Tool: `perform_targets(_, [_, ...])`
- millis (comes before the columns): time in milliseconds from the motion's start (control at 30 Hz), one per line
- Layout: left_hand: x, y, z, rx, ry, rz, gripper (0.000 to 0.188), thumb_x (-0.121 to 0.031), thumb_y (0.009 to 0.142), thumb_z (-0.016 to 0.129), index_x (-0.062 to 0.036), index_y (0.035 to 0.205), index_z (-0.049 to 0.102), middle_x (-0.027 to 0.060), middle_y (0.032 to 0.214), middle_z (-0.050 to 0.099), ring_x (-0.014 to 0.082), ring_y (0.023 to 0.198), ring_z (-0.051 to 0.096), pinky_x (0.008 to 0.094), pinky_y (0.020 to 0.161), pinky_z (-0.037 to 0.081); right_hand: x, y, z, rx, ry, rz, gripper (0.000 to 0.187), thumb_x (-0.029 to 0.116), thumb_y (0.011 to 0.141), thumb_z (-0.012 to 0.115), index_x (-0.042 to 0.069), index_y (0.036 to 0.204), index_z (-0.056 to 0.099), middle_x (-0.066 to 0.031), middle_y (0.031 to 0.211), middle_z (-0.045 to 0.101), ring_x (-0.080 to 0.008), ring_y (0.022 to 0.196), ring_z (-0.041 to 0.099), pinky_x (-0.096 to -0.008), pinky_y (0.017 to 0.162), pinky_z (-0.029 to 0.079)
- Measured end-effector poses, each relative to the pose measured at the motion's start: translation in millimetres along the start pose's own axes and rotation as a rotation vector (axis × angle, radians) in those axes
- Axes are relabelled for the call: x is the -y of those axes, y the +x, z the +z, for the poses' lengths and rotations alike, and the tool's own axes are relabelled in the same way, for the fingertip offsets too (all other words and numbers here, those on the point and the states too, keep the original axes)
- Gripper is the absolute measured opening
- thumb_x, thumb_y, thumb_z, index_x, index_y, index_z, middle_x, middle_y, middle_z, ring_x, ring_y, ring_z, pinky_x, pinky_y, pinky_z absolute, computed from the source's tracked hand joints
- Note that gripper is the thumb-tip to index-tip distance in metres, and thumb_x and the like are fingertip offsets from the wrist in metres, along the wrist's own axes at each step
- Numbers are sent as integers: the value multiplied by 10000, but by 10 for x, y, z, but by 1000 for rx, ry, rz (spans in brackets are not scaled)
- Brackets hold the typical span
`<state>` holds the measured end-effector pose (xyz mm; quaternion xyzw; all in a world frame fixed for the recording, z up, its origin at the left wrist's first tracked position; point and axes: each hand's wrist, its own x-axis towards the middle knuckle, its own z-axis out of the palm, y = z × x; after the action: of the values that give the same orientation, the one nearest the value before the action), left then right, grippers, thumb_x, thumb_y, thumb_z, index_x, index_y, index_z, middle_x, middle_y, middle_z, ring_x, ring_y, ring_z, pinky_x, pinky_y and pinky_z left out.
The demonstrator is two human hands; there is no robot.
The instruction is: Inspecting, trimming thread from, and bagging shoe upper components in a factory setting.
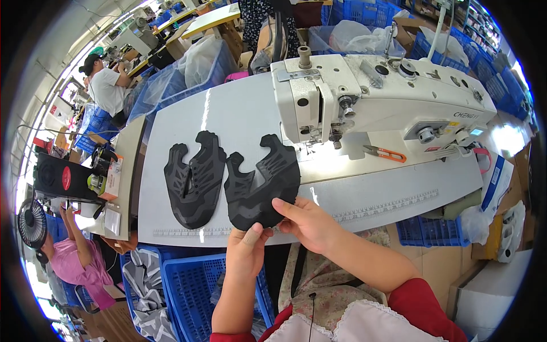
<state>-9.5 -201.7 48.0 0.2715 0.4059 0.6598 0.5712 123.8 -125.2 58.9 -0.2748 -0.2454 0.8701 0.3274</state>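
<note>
A black shoe upper [266, 185] with raised dark-grey patterning is held at its rounded lower edge by both hands, just above the pale table. My left hand [249, 246] pinches the bottom edge, thumb on top. To its right, my right hand [305, 221] grips the lower right edge, thumb on the face and fingers curled beneath. A second black shoe upper [195, 182] lies flat on the table to the left, its opening toward the far side. The white sewing machine [310, 102] stands beyond the held upper, its needle area just right of it.
Orange-handled thread snips [386, 154] lie on the machine bed. A ruler strip [387, 206] runs along the table's near edge. Blue crates [191, 271] stand below the table, one with grey cut pieces [149, 290]. Two co-workers, in white [108, 88] and pink [80, 265], are at the left.
</note>
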Motion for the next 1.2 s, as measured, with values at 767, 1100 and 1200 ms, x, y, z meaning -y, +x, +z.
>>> perform_targets(767, [36, -176, 123, -5, -175, -54, 275, -135, 791, 639, -32, 1044, 605, 88, 995, 629, 196, 901, 584, 322, 812, 424, 23, -66, -45, 160, -197, 10, 235, 246, 796, 694, 30, 856, 621, -23, 739, 604, -73, 593, 504, -209, 533, 412])
perform_targets(1100, [8, -122, 226, 21, 4, -60, 383, -129, 755, 625, 16, 1101, 548, 137, 1031, 614, 248, 905, 607, 354, 770, 494, 203, -100, -162, 263, -606, -7, 292, 304, 826, 652, 22, 759, 615, -21, 639, 575, -81, 548, 494, -228, 500, 385])
perform_targets(1200, [54, -109, 176, 13, -33, -57, 379, -8, 740, 598, 26, 1114, 548, 132, 1060, 609, 240, 949, 593, 357, 813, 484, 186, -118, -177, 240, -826, 18, 332, 339, 852, 618, 19, 761, 608, -24, 634, 574, -84, 558, 509, -240, 495, 387])
